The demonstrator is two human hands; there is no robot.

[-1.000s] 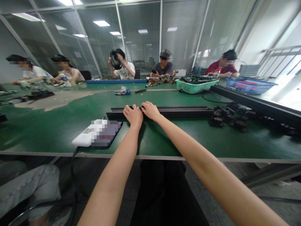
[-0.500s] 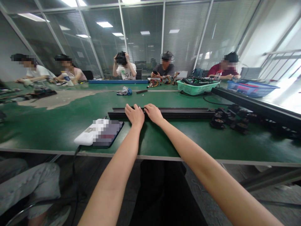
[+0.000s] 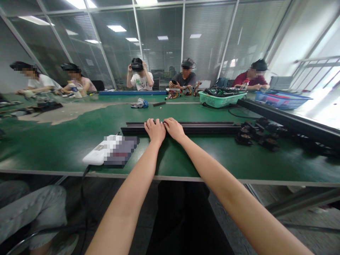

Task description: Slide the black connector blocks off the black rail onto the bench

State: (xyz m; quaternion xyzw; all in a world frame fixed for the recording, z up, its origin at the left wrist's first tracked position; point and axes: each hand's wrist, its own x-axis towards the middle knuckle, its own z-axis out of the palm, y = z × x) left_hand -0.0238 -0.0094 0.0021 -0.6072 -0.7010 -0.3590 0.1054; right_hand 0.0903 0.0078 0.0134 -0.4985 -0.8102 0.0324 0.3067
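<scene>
A long black metal rail point(image 3: 202, 127) lies across the green table point(image 3: 58, 145) in front of me. My left hand point(image 3: 154, 130) rests on the rail near its left part, fingers curled over its top. My right hand point(image 3: 174, 128) sits right beside it on the same rail, fingers also bent over the far edge. The two hands touch each other. Whatever lies under the fingertips is hidden.
A white and dark flat device point(image 3: 111, 154) with a cable lies left of my hands. Small black parts point(image 3: 255, 134) are heaped at the right, beside another long black rail point(image 3: 289, 122). A green basket point(image 3: 221, 97), a blue bin point(image 3: 281, 99) and several seated people are at the far side.
My left hand has slid a little to the right along the rail, closer to my right hand. The person opposite has lowered a dark object onto the head.
</scene>
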